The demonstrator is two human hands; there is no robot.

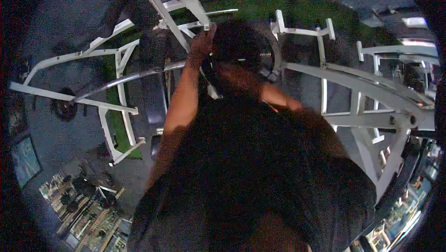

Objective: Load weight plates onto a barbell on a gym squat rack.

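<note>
Both my arms reach forward to a dark round weight plate (240, 39) at the upper middle of the head view. My left hand and my right hand are both dim and grainy. The left-side one, my left hand (204, 45), lies at the plate's left edge beside a white steel upright, fingers pointing up. From the right side my right hand (237, 76) crosses the plate's lower face; its fingers are blurred and dark. A chromed barbell (139, 74) runs off to the left, with a small plate (65, 105) near its far end. Whether either hand grips the plate cannot be told.
White steel frames of a bench rack (118, 60) stand at left, and a larger white machine frame (369, 92) stands close at right. Green turf (244, 3) crosses the floor ahead. A framed picture (26, 161) is at far left.
</note>
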